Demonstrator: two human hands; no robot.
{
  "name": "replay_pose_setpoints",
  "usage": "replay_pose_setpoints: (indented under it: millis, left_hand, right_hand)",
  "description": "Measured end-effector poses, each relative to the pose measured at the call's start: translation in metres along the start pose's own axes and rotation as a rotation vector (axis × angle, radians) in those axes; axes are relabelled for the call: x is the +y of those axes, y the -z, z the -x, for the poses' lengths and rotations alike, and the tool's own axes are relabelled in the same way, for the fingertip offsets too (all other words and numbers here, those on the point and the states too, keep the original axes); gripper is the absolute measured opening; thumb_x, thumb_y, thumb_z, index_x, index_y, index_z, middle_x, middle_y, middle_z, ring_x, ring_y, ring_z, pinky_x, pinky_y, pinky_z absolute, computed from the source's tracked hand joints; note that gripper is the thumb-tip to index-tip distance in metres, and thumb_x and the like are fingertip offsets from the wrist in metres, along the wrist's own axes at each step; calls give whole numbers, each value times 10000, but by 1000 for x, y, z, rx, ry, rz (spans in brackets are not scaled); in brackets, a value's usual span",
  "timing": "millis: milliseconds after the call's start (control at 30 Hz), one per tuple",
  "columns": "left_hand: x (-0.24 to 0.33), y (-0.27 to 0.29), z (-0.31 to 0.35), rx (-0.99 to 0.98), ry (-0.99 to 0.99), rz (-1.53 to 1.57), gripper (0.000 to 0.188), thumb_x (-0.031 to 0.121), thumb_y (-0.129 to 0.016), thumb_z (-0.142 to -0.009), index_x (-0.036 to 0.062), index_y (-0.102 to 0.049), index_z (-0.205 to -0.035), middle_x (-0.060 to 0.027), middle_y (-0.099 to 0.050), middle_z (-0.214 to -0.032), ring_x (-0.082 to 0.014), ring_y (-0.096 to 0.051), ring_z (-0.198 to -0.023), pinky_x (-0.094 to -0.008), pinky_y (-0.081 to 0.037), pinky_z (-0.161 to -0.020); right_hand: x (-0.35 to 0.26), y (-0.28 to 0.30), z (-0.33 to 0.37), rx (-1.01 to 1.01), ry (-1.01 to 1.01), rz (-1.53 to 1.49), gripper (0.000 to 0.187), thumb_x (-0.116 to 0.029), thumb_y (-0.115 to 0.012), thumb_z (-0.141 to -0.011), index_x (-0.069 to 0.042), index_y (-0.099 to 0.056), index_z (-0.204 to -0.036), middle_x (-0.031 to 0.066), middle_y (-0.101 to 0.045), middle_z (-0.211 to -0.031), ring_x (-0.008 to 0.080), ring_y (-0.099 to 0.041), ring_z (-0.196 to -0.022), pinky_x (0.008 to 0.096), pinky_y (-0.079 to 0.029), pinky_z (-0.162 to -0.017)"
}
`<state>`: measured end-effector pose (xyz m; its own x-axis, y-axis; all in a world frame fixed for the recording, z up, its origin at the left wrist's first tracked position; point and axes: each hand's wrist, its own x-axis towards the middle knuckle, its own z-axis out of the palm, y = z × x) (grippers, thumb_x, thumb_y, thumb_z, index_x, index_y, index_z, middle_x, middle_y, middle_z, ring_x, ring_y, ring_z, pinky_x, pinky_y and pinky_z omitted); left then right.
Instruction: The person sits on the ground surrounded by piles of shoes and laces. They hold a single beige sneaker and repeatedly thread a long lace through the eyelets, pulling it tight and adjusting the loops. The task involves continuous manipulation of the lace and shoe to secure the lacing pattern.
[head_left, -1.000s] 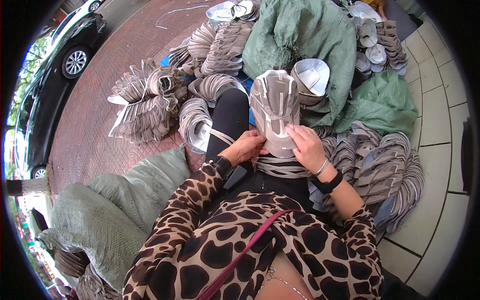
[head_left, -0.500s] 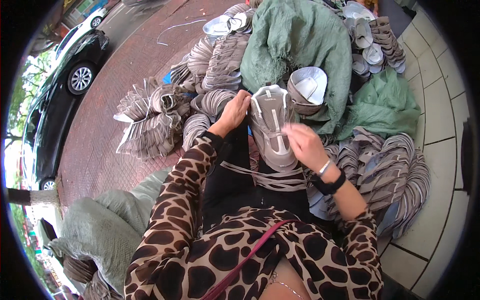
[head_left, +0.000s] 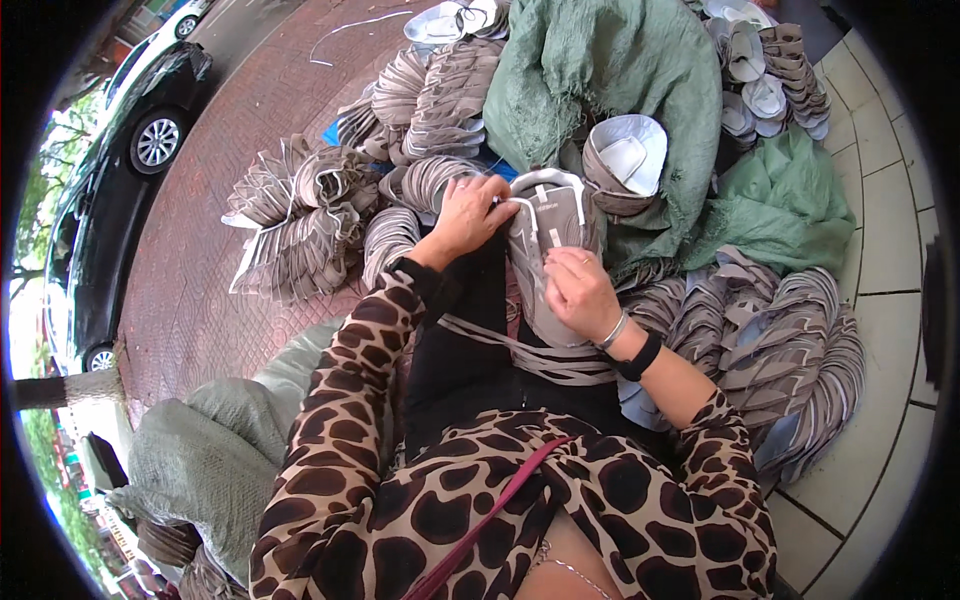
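Note:
A grey-brown shoe upper [head_left: 583, 225] with white trim stands between my knees, its collar facing away and its toe toward me. My left hand [head_left: 468, 215] is closed at its upper left edge, thumb and fingers pinching the white-trimmed rim. Over the middle of the upper lies my right hand [head_left: 582, 295], fingertips pinched together at the lacing area; what they hold is too small to make out. Several flat, light-coloured laces [head_left: 565, 365] lie across my black-clad lap, just below the toe.
Stacked shoe uppers lie to the left [head_left: 310, 225] and right [head_left: 790, 350]. Another upper [head_left: 625, 165] rests against a green woven sack [head_left: 605, 70] ahead. A grey-green sack [head_left: 205, 450] sits at lower left. A black car [head_left: 150, 150] is parked beyond the brick paving.
My right hand has moved slightly left onto the middle of the upper. My left hand has turned over the upper's rim, its fingers now further onto the edge.

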<state>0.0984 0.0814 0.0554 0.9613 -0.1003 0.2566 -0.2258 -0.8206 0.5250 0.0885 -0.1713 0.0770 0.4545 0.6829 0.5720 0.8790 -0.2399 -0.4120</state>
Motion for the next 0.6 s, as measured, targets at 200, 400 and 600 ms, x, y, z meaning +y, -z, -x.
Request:
replay_pose_setpoints:
  millis: [200, 400, 600]
  left_hand:
    - [21, -9, 6, 63, 283, 209, 332, 380, -554, -930, 121, -561, -1138, -131, -611, -1142, -346, -561, -1122, -604, -313, -1024]
    - [52, -22, -8, 188, 137, -140, 479, 432, -610, -885, 60, -591, -1187, -186, -525, -1314, -378, -475, -1233, -563, -298, -1050]
    - [54, -16, -3, 454, -135, -22, 266, 226, -668, -846, 64, -592, -1042, -180, -553, -1092, -400, -518, -1040, -485, -423, -916]
  right_hand:
    - [2, 6, 2, 76, -113, -81, 110, 23, -576, -812, 28, -599, -919, 150, -608, -905, 334, -600, -902, 402, -494, -810]
    - [8, 3, -4, 69, -203, -326, 117, -59, -483, -982, -20, -593, -983, 101, -571, -812, 235, -587, -751, 329, -483, -678]
    - [23, 34, -8, 127, -716, -949, 143, -133, -471, -1023, -24, -554, -1064, 0, -523, -780, 53, -477, -598, 202, -416, -573]
